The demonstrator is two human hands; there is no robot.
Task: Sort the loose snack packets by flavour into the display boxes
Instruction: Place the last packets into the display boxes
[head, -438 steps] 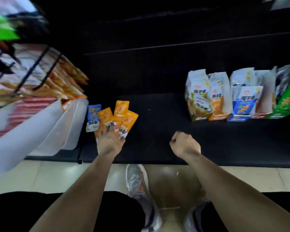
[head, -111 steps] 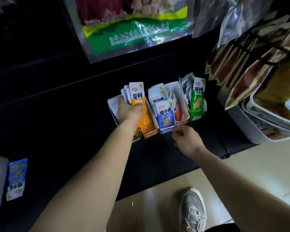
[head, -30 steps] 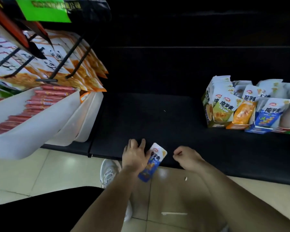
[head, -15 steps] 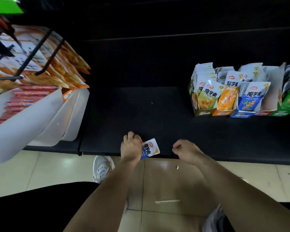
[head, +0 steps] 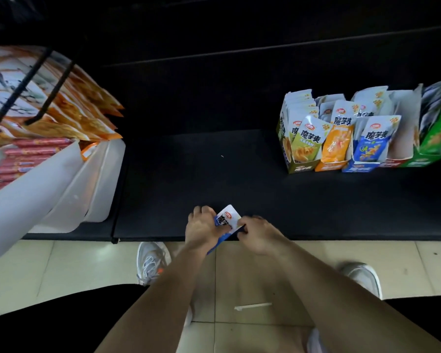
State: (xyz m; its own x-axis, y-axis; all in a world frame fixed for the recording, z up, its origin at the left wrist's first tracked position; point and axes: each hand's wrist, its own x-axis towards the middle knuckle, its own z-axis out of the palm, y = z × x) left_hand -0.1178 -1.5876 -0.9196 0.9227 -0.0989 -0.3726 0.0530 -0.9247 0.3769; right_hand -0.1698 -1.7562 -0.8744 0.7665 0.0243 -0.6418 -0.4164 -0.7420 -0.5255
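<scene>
Hands meet on one blue snack packet at the shelf's front edge.

Left hand (head: 201, 229) is closed around the blue-and-white packet (head: 228, 219) from its left side, while the right hand (head: 257, 233) pinches the packet's right edge with curled fingers; the packet's white top sticks up between them and its blue lower end hangs past the edge of the black shelf (head: 214, 174) over the tiled floor (head: 61, 266). Well apart, at the far right of the shelf, stands a row of display boxes (head: 341, 165) side by side: olive-green, orange, blue, red and green fronts, with upright packets in them. A blue packet (head: 372, 143) leans in the blue box. White tubs (head: 61, 189) of sausages sit at the left.
</scene>
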